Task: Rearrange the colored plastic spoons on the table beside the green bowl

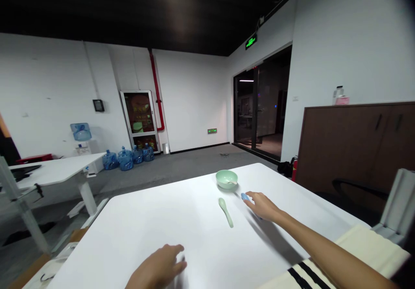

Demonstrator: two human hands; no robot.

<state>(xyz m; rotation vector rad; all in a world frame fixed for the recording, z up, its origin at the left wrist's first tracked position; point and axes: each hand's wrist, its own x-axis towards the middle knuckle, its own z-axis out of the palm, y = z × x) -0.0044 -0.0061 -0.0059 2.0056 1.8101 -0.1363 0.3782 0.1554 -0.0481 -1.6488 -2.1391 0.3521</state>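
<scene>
On the white table, my right hand reaches over a blue spoon. Its thumb and fingers close around the spoon, and the palm hides most of the handle. Left of that hand lies a pale green spoon, flat on the tabletop and touched by neither hand. A mint green bowl stands upright just beyond, with a small pale utensil inside it, only partly visible. My left hand hovers near the front of the table, empty, its thumb and fingers apart.
A cream cloth with black stripes lies at the table's right front edge. Behind on the right stands a brown cabinet near a chair. To the left are another white desk and several blue water bottles on the floor.
</scene>
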